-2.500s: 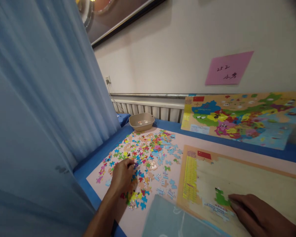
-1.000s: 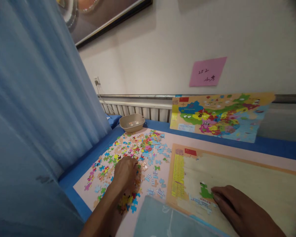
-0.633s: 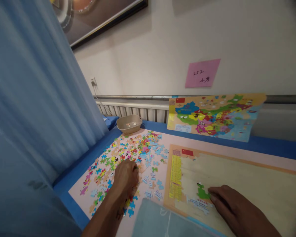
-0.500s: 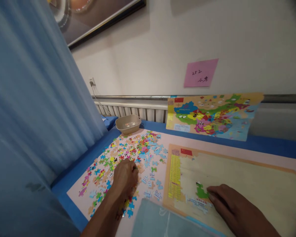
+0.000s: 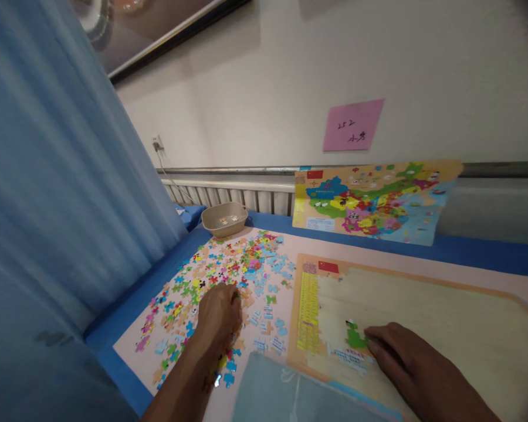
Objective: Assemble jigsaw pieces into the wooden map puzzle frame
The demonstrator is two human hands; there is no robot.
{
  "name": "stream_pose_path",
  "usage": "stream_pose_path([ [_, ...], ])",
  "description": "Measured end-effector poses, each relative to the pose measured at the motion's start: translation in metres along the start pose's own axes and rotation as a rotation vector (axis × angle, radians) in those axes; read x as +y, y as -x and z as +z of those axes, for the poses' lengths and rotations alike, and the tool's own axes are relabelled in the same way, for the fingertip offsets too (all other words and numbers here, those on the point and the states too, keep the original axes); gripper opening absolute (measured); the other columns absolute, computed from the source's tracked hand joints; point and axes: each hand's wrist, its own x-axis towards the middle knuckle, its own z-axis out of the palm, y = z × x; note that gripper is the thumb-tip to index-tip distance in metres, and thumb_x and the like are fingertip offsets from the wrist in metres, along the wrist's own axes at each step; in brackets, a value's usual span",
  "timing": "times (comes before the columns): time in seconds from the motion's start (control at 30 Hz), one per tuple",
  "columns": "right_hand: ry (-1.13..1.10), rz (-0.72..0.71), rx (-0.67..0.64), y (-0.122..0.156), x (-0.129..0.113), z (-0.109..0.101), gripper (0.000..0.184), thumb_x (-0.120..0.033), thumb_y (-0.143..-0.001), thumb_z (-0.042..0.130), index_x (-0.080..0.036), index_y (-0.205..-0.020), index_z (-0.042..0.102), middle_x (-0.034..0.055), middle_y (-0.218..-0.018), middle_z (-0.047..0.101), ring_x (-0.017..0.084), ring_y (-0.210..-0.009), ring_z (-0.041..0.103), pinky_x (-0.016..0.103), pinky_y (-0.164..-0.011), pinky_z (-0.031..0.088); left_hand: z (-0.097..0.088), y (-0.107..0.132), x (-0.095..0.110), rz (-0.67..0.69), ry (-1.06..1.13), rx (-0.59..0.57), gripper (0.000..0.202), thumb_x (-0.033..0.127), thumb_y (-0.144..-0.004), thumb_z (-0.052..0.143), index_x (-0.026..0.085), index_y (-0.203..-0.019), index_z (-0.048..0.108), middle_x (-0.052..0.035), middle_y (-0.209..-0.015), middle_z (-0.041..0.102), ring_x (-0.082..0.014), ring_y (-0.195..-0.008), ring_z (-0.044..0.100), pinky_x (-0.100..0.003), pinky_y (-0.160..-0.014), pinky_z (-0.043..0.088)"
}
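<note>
Over the scattered puzzle pieces [image 5: 180,290] is my left hand [image 5: 220,309], its fingers curled closed. A bit of green shows at its fingertips, apparently a puzzle piece mostly hidden by the hand. My right hand [image 5: 407,357] is over the puzzle board [image 5: 422,316], with thumb and index finger pinched at the right edge of some green puzzle pieces [image 5: 355,336]. Those green pieces lie on the board's bare cream surface, just above pale lettered pieces [image 5: 349,358]. A yellow lettered strip [image 5: 308,310] and a red flag [image 5: 328,267] fill the board's left border.
A colourful reference map [image 5: 374,202] leans against the wall at the back. A beige basket [image 5: 224,220] holds several pieces. A grey-blue translucent sheet [image 5: 281,390] lies in front, overlapping the board's near side. A blue curtain [image 5: 70,176] hangs at left.
The whole view has shifted slightly, so everything sits a little further left and up. Both hands keep nearly the same places and poses over the pieces and board.
</note>
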Motion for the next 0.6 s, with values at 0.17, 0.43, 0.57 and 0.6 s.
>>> stream_pose_path([
  [0.17,-0.026,0.038,-0.018,-0.0001,-0.0003,-0.0019,0.047,-0.068,-0.092,0.050,-0.031,-0.098,0.078,0.0118,-0.102,0.079,0.036,-0.097,0.074,0.056,-0.087,0.061,-0.0015,0.0021,0.0011,-0.050,0.028,-0.018,0.030,0.018,-0.094,0.055,0.023,-0.067,0.066,-0.0004,-0.070,0.073,-0.0174,-0.076,0.068,-0.029,-0.069,0.035],
  [0.43,-0.017,0.012,-0.027,0.0013,-0.0008,-0.0021,0.044,-0.060,-0.099,0.048,-0.027,-0.102,0.077,0.0116,-0.103,0.077,0.033,-0.098,0.073,0.052,-0.090,0.059,0.0041,0.0017,-0.0016,-0.095,0.037,-0.009,0.025,0.021,-0.097,0.058,0.024,-0.074,0.069,-0.0002,-0.074,0.075,-0.0175,-0.076,0.067,-0.029,-0.067,0.033],
  [0.57,0.026,-0.025,-0.019,0.0031,-0.0059,-0.0041,0.041,-0.052,-0.104,0.044,-0.026,-0.103,0.075,0.0110,-0.102,0.075,0.031,-0.098,0.072,0.049,-0.090,0.058,0.0063,0.0038,-0.0019,-0.088,0.018,0.015,0.024,0.024,-0.098,0.059,0.022,-0.077,0.070,-0.0032,-0.084,0.077,-0.0196,-0.082,0.068,-0.030,-0.068,0.032],
  [0.6,0.038,-0.032,-0.022,0.0036,-0.0074,-0.0046,0.040,-0.050,-0.105,0.043,-0.026,-0.103,0.075,0.0108,-0.102,0.075,0.030,-0.098,0.072,0.048,-0.090,0.058,0.0065,0.0041,-0.0017,-0.081,0.010,0.019,0.024,0.026,-0.099,0.059,0.023,-0.078,0.071,-0.0031,-0.085,0.077,-0.0199,-0.083,0.067,-0.030,-0.068,0.032],
])
